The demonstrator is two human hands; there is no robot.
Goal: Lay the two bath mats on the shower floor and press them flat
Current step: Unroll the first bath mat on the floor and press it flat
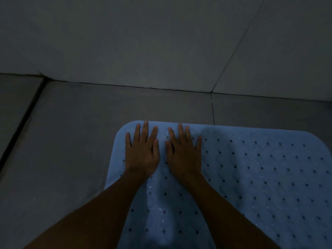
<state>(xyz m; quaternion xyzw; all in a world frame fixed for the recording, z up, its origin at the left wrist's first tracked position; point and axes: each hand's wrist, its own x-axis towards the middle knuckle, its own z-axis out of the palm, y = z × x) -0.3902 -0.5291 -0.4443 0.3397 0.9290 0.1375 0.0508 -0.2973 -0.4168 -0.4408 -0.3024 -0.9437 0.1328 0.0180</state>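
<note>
Mat [251, 177] under both hands' fingers [145, 130], prob. flat

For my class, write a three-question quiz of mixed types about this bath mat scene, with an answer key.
1. True or false: both hands lie flat, fingers spread, on the blue bath mat.
2. Multiple choice: the left hand and right hand rest near the mat's A) far left corner B) far right corner C) near edge.
3. Fill in: the mat is dotted with small round ____.

Key: 1 true; 2 A; 3 holes.
</note>
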